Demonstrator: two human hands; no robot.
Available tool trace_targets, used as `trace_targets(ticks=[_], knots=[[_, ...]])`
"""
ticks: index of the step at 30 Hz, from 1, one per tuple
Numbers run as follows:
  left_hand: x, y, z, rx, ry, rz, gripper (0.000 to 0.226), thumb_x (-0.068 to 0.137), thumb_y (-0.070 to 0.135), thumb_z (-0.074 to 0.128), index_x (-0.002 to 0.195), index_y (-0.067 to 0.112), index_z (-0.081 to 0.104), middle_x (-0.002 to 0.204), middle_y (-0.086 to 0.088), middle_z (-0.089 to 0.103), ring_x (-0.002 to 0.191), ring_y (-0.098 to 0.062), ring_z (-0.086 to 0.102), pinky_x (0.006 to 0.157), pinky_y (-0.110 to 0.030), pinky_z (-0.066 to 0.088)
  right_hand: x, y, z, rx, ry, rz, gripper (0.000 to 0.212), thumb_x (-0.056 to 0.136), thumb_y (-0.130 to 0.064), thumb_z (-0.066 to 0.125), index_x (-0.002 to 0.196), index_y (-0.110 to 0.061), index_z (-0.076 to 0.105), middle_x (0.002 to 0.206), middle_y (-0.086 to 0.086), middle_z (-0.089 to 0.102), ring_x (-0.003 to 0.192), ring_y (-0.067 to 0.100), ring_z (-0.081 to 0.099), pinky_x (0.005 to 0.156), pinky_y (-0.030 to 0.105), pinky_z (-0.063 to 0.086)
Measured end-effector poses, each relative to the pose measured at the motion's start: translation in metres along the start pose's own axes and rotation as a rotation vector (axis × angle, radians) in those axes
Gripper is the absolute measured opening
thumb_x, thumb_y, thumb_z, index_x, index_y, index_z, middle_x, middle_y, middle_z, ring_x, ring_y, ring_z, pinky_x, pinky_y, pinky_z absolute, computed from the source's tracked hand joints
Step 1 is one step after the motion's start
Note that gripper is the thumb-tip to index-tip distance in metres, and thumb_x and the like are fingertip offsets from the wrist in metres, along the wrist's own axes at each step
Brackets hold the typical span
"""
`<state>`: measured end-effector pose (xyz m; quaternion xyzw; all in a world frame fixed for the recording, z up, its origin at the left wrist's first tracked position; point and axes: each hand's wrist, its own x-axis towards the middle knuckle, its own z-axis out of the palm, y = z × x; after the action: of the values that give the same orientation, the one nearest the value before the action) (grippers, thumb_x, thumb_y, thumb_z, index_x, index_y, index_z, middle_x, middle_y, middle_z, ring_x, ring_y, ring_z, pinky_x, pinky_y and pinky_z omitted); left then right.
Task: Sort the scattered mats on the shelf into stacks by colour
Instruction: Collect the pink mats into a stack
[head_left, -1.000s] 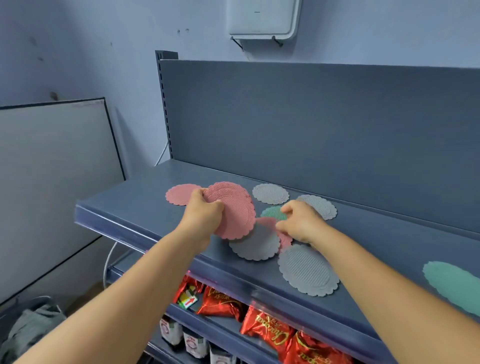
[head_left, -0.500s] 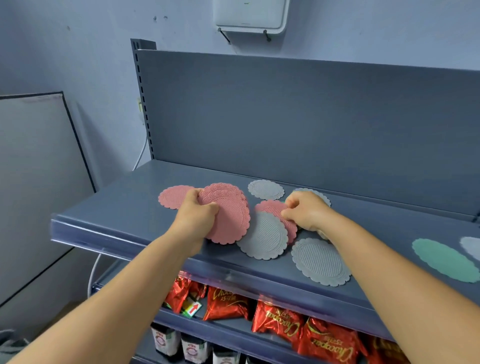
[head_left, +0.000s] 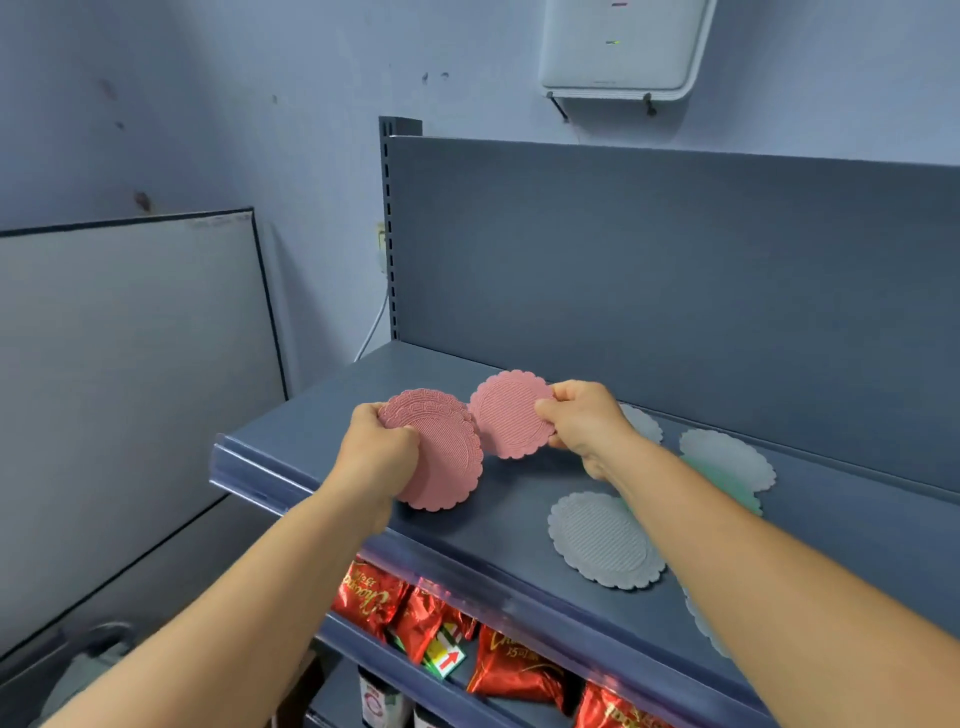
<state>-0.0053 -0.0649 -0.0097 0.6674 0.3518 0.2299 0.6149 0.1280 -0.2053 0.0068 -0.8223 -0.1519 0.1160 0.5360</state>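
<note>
Presently, left hand (head_left: 382, 447): fingers curled round the near-left edge of a small stack of pink mats (head_left: 441, 457), held above the shelf (head_left: 322, 415) near its left end. Right hand (head_left: 584, 421): thumb and fingers pinching the right edge of a single pink mat (head_left: 511, 413), lifted off the shelf, its left edge just beside the stack. Grey mat (head_left: 605, 540): flat near the shelf's front edge, under the right forearm. Second grey mat (head_left: 724, 457): further back, lying over a green mat (head_left: 732, 486). Third grey mat (head_left: 644, 423): partly hidden behind the right wrist. Another pale mat (head_left: 701, 621): only its edge showing beside the right arm. Lower shelf: red foil snack bags (head_left: 514, 670). Wall above: white box (head_left: 621, 44) on brackets.
</note>
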Motion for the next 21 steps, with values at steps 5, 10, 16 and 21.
trace_targets(ticks=[5,10,16,21], knots=[[0.013,-0.002,-0.025,0.031,0.084,-0.042,0.028,0.09,0.011,0.047,0.118,0.013,0.045,0.111,-0.011,0.056,0.108,-0.032,0.055,0.09,-0.046,0.049,0.026,-0.004,0.044,-0.044,-0.104,0.062,0.01,0.074,-0.006,0.058,0.077,0.002,0.063,0.079,0.019,0.066,0.069,0.019,0.049,0.069,0.035,0.05],[0.019,0.0,-0.033,0.022,0.108,-0.058,0.029,0.092,0.01,0.046,0.12,0.015,0.044,0.112,-0.012,0.056,0.108,-0.032,0.055,0.09,-0.046,0.05,0.039,-0.013,0.064,-0.366,-0.168,-0.023,0.037,0.067,-0.017,0.071,0.098,0.002,0.067,0.078,0.006,0.059,0.071,0.019,0.05,0.063,0.028,0.042],[0.024,0.003,-0.033,-0.026,0.106,-0.08,0.024,0.092,0.008,0.047,0.114,0.017,0.044,0.11,-0.009,0.057,0.107,-0.031,0.057,0.091,-0.046,0.05,0.045,-0.023,0.072,-0.561,-0.236,-0.014,0.027,0.067,-0.018,0.072,0.065,-0.013,0.045,0.066,0.002,0.044,0.062,0.022,0.04,0.047,0.023,0.03],[0.026,0.007,-0.026,-0.09,0.066,-0.094,0.028,0.093,0.008,0.049,0.121,0.012,0.048,0.116,-0.011,0.058,0.111,-0.032,0.057,0.096,-0.048,0.049,0.052,-0.017,0.065,-0.395,-0.228,-0.014,0.025,0.071,-0.021,0.067,0.089,-0.004,0.068,0.089,0.011,0.07,0.077,0.027,0.061,0.07,0.033,0.053]])
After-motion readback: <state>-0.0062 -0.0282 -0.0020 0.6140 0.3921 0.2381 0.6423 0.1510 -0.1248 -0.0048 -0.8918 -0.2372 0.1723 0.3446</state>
